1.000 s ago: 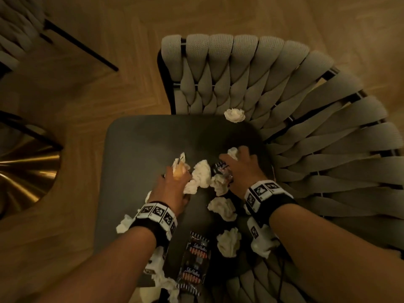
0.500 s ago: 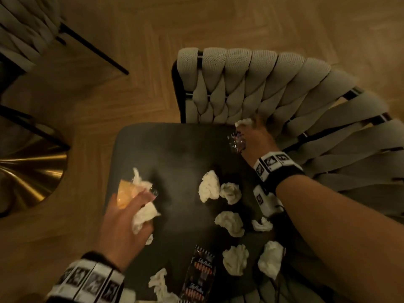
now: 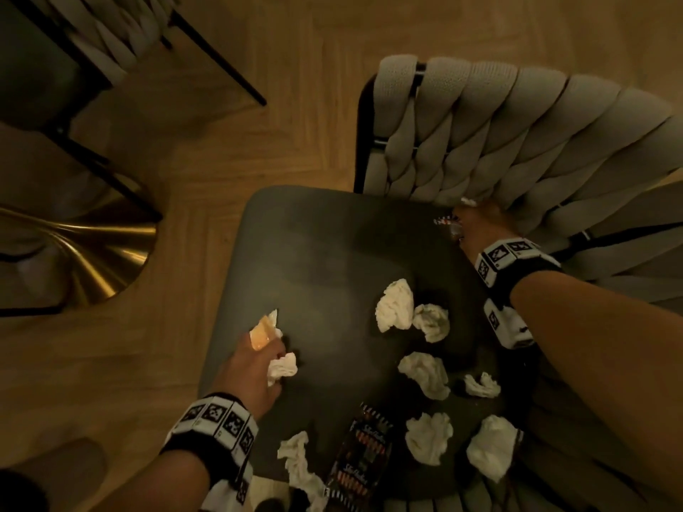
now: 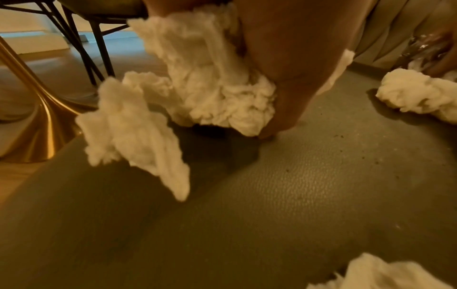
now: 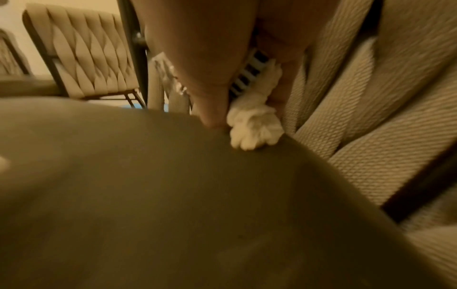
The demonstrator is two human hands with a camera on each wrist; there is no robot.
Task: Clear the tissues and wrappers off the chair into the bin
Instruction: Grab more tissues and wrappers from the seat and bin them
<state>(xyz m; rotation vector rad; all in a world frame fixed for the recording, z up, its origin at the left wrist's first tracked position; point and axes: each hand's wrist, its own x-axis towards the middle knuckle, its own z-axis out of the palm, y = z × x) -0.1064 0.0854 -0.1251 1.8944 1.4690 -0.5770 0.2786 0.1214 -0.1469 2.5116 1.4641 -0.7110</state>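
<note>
My left hand (image 3: 258,367) hovers over the left part of the dark chair seat (image 3: 325,253) and grips white crumpled tissues (image 4: 197,78) plus an orange wrapper (image 3: 263,332). My right hand (image 3: 476,223) is at the seat's back edge against the woven backrest (image 3: 499,134); it holds a striped wrapper (image 5: 247,78) and pinches a small white tissue (image 5: 254,121). Several crumpled tissues (image 3: 395,304) lie loose on the right half of the seat. A dark printed wrapper (image 3: 364,460) lies at the front edge. No bin is in view.
A gold table base (image 3: 85,249) stands on the wooden floor left of the chair. A second woven chair (image 3: 92,35) with black legs is at the top left. Another tissue (image 3: 295,460) hangs at the seat's front edge.
My left hand has drawn back to the left with tissues and the orange wrapper. My right hand has reached from the seat's middle to the tissue at the backrest and pinched it.
</note>
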